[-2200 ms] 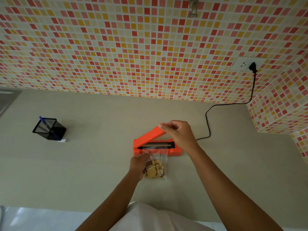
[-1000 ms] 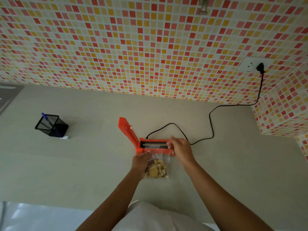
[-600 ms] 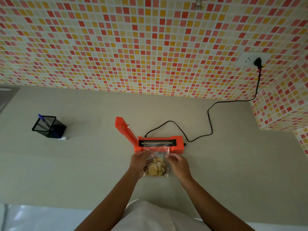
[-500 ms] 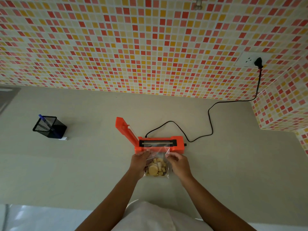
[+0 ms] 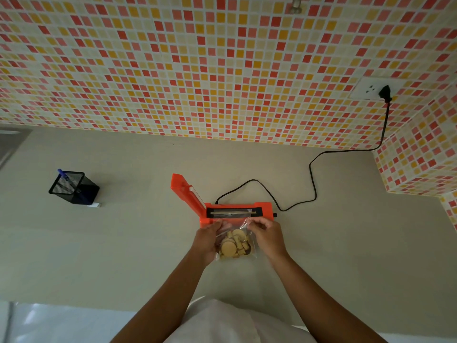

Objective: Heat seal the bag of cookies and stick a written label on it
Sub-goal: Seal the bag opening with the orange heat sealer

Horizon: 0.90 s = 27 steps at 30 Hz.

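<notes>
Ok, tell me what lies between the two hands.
In the head view, the clear bag of cookies lies between the left hand and the right hand, each holding one side, its top edge at the open orange heat sealer.

The left forearm [image 5: 170, 290] and right forearm [image 5: 319, 290] are bare; below the counter [image 5: 123, 256] edge shows a white garment [image 5: 222, 323], perhaps an apron.

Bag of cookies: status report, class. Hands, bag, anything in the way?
Hands: left hand and right hand pinch the bag near its top. Bag mouth at the sealer strip, lid up. Nothing seen in the way.
</notes>
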Each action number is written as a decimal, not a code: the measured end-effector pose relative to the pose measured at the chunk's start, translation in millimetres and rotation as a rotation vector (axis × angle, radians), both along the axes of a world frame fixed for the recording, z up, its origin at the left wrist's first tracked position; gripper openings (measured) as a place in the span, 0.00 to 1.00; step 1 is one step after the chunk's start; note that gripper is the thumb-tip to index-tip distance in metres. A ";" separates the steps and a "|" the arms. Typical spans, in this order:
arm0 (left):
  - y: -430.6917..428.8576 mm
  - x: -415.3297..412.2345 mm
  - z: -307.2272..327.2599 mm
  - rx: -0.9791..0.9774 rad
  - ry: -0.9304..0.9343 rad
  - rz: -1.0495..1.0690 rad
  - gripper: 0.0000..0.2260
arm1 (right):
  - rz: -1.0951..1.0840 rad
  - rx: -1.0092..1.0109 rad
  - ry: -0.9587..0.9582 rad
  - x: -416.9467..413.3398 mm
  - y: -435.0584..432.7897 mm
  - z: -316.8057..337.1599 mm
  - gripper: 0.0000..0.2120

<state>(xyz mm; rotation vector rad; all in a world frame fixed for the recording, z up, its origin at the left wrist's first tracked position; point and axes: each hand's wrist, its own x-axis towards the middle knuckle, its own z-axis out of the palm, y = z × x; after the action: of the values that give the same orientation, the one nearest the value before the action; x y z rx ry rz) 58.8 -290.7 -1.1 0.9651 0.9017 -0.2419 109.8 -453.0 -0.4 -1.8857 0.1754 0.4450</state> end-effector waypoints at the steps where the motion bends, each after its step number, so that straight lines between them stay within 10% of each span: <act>1: 0.3 0.3 -0.9 -0.010 -0.004 0.004 0.11 | 0.004 0.005 -0.011 1.2 0.4 0.4 0.04; 27: 2.3 3.6 -0.2 -0.095 -0.034 0.033 0.11 | 0.141 0.001 -0.233 9.7 15.4 20.0 0.04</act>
<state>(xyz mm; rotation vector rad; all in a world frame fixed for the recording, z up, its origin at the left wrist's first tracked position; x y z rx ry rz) 62.3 -288.5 -1.4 0.8637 0.8671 -0.2375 119.5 -437.6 19.6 -1.9389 -0.1130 0.3163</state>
